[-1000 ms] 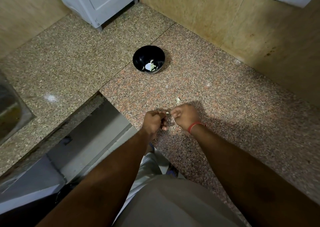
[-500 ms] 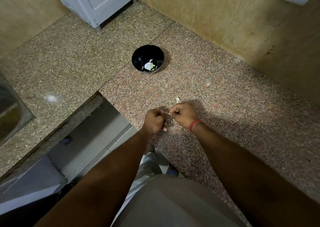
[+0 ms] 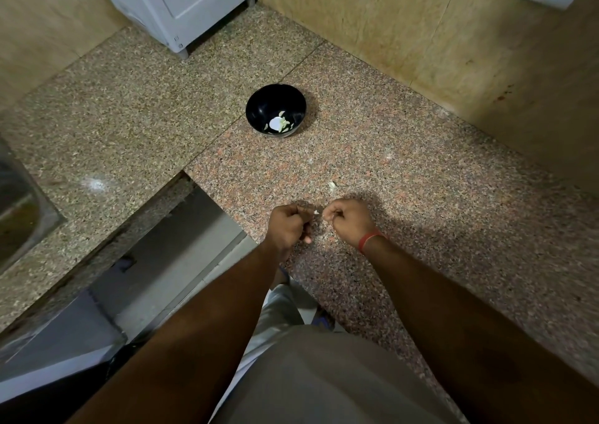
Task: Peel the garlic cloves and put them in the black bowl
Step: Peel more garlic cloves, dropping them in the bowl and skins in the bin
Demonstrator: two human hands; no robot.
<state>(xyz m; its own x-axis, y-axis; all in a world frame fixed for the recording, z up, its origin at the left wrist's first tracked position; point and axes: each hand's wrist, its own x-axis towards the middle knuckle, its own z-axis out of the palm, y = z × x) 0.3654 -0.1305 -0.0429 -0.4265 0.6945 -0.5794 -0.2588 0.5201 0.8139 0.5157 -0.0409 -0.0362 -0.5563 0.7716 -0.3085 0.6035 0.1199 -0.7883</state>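
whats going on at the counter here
A person is peeling garlic over a granite counter. Both hands are curled close together, the left hand and right hand pinching a small pale piece between them. The black bowl farther back holds a few pale pieces of garlic. A scrap of skin lies on the counter beyond the hands.

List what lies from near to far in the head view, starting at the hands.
Left hand and right hand → small pale garlic skin scrap → round black bowl holding pale garlic pieces → white cabinet.
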